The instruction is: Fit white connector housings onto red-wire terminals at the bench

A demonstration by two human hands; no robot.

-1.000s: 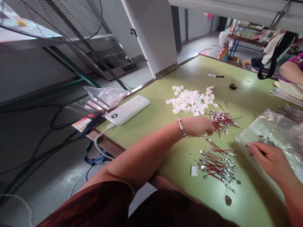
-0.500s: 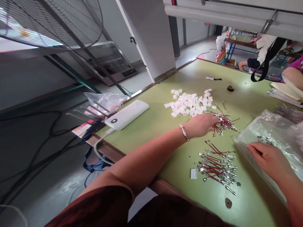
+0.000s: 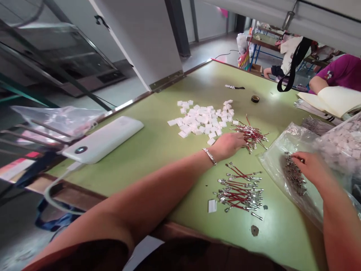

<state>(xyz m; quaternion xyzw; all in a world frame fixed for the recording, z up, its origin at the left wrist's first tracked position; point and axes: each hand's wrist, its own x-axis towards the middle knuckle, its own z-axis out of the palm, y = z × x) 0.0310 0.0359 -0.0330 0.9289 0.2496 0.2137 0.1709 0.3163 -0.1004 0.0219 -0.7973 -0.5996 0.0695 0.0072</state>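
Note:
My left hand (image 3: 229, 145), with a silver bracelet at its wrist, reaches to the left edge of a heap of short red wires (image 3: 253, 136) with metal ends. Its fingers are bent in against the wires and the fingertips are partly hidden. Over a clear plastic bag (image 3: 275, 158) on the right is my right hand (image 3: 310, 167), thumb and fingers drawn together at a pile of small metal pieces (image 3: 295, 175). Whatever lies between those fingers is too small to make out. Nearer to me, a second group of red wires (image 3: 241, 194) lies roughly side by side.
White plastic housings (image 3: 201, 118) are heaped left of the wires; a single white piece (image 3: 212, 206) lies nearer. A white power bank (image 3: 105, 139) with a cable rests at the left edge. Black tape (image 3: 255, 98) lies farther back. A co-worker in a purple sleeve (image 3: 338, 73) sits at right.
The view has swung to the right, so things sit farther left. My right hand has shifted toward the far end of the metal pile, uncovering more of it. My left hand stays at the wire heap.

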